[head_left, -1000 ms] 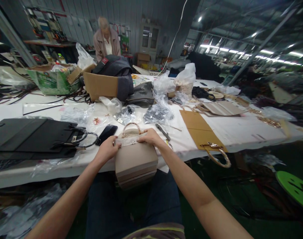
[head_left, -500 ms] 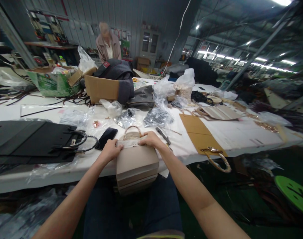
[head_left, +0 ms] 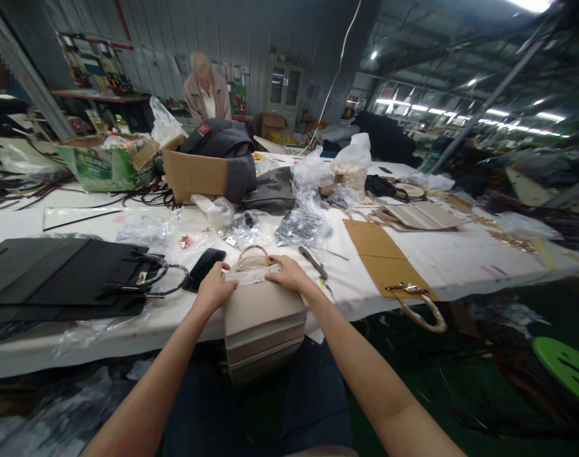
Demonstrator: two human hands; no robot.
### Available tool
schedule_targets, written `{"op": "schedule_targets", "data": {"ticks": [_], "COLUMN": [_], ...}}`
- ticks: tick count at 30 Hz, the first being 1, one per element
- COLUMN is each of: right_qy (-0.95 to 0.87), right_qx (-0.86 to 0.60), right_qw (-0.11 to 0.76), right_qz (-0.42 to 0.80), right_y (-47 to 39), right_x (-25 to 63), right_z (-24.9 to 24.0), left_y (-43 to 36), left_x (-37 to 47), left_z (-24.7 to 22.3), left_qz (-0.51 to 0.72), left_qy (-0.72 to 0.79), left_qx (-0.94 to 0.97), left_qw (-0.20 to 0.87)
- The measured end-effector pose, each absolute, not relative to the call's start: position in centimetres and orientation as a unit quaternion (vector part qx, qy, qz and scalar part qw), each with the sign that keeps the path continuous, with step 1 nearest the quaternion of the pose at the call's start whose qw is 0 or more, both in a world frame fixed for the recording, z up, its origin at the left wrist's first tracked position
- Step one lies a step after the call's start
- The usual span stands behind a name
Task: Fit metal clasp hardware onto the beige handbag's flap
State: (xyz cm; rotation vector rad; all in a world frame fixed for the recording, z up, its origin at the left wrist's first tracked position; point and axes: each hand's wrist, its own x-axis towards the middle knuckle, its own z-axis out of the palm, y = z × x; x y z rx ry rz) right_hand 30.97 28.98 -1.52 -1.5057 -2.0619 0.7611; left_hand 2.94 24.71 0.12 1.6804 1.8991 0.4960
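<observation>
A beige bag piece [head_left: 265,311] lies over the table's front edge and hangs down toward my lap, its curved handle [head_left: 251,249] pointing away from me. My left hand [head_left: 216,285] grips the upper left corner, thumb on top of a pale strip. On the upper right corner, my right hand [head_left: 287,274] holds the same piece, thumb on the strip and fingers near the handle's base. Fingers under the piece are hidden. A black phone [head_left: 206,268] lies beside my left hand, and a dark tool [head_left: 313,261] lies beyond my right hand.
Black bag panels with handles [head_left: 70,279] lie at the left. To the right are a mustard panel [head_left: 382,257] and more beige panels [head_left: 423,214]. Plastic bags [head_left: 303,225] and a cardboard box [head_left: 197,178] stand farther back. A person [head_left: 206,92] is behind the table.
Both hands keep their hold on the beige piece. The whole scene sits slightly lower in the view. My right hand's fingers look a little more spread.
</observation>
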Motion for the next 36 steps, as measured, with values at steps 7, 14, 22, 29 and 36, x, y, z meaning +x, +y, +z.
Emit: {"op": "schedule_targets", "data": {"ticks": [7,14,22,29,36], "right_qy": [-0.737,-0.743,-0.732,-0.727,-0.731], "right_qx": [-0.561,-0.565,-0.562,-0.565,-0.56], "right_qw": [0.234,0.229,0.26,0.265,0.251], "right_qz": [0.295,0.275,0.284,0.286,0.297], "right_y": [28.3,28.6,28.4,28.6,28.7], "right_x": [30.6,30.7,31.1,31.0,31.2], "right_z": [-1.5,-1.7,-1.6,-2.2,-2.1], "left_y": [25.4,25.3,24.3,24.2,26.1], "left_x": [2.1,2.2,1.3,1.6,0.9], "left_z": [0.4,0.4,-0.5,2.2,1.6], "left_qz": [0.17,0.185,0.254,0.222,0.091], "left_qy": [0.662,0.671,0.671,0.647,0.663], "left_qx": [0.673,0.658,0.565,0.498,0.532], "left_qw": [0.283,0.286,0.408,0.532,0.52]}}
